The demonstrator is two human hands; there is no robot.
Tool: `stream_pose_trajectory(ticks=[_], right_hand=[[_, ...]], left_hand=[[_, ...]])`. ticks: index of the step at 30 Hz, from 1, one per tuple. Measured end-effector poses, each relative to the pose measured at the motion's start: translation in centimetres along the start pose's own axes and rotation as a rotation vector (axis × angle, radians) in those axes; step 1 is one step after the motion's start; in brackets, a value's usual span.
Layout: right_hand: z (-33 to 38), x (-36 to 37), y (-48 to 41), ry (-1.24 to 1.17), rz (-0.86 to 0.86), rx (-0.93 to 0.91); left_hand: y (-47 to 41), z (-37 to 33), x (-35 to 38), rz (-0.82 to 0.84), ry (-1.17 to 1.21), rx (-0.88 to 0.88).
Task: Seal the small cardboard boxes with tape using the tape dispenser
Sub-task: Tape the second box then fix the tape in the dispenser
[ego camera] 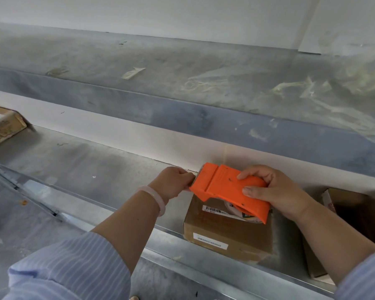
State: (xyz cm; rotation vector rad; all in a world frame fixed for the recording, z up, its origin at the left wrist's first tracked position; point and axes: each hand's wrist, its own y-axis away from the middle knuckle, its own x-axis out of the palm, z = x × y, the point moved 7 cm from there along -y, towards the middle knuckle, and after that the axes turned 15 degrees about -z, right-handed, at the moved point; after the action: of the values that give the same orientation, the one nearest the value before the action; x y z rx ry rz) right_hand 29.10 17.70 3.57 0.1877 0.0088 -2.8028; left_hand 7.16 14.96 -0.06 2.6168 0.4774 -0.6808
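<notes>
Right hand [277, 191] is gripping the orange tape dispenser [223, 187], fingers wrapped over its body, holding it over the small cardboard box [225, 232] sitting at the near edge of the metal shelf [95, 169]. Left hand [173, 182] is pinching at the dispenser's front lip. Risk: tape [244, 215] folding onto itself or landing crooked if the pull is going slack.

Grey metal shelf [95, 169]: small cardboard box [225, 232] centre, second box [2, 126] far left, open box [355, 213] right.
</notes>
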Motion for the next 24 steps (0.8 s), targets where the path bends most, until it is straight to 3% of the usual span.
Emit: stream_pose_trajectory(ticks=[9,18,24], right_hand=[[0.2,-1.2,0.2,0.155,0.111,0.008],[0.2,-0.6,-0.1,0.222,0.095,-0.007],[0.3,-0.5,-0.2,0.227,0.081,0.000]], left_hand=[[0.3,2.2,-2.9,-0.219,0.149,-0.010],[0.5,3.3,-2.0,-0.236,0.251,-0.166],[0.9,4.4,-0.4,-0.088,0.638,-0.358]])
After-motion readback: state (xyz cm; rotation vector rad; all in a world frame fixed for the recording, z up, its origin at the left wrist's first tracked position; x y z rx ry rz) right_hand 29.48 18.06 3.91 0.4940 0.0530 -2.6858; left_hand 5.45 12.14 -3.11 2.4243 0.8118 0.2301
